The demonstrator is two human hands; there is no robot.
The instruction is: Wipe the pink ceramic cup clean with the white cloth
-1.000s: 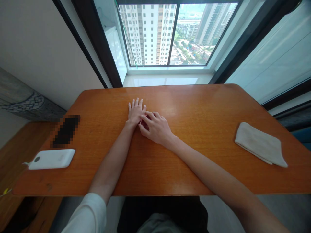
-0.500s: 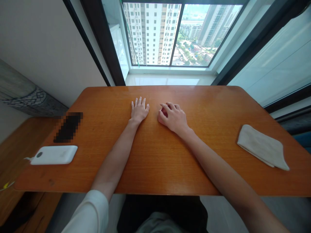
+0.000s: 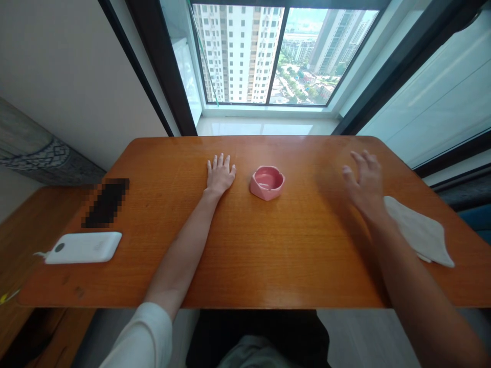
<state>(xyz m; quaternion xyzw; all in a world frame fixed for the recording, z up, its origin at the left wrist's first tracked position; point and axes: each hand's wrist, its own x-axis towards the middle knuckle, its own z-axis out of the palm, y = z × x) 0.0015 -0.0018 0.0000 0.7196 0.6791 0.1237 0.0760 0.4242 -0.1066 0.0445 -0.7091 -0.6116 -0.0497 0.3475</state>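
A pink faceted ashtray [image 3: 267, 193] with notches in its rim stands upright near the middle of the wooden table [image 3: 261, 255]. To its left, my left hand [image 3: 220, 176] lies flat on the tabletop with fingers spread, not touching it. Well to the right of the ashtray, my right hand [image 3: 364, 181] is raised above the table, slightly smeared by motion, its fingers apart and nothing in them. Just beyond my right wrist lies a folded beige cloth [image 3: 420, 232], partly covered by my forearm.
At the table's left side lies a white power bank [image 3: 84, 248] with a cable at its end. Behind it is a dark, pixelated flat object [image 3: 106, 203]. A window [image 3: 276, 56] and its sill [image 3: 264, 125] are past the far edge.
My right hand has let go of the pink ashtray, lifted and moved right toward the cloth, so the ashtray now shows whole. My left hand has stayed in place.
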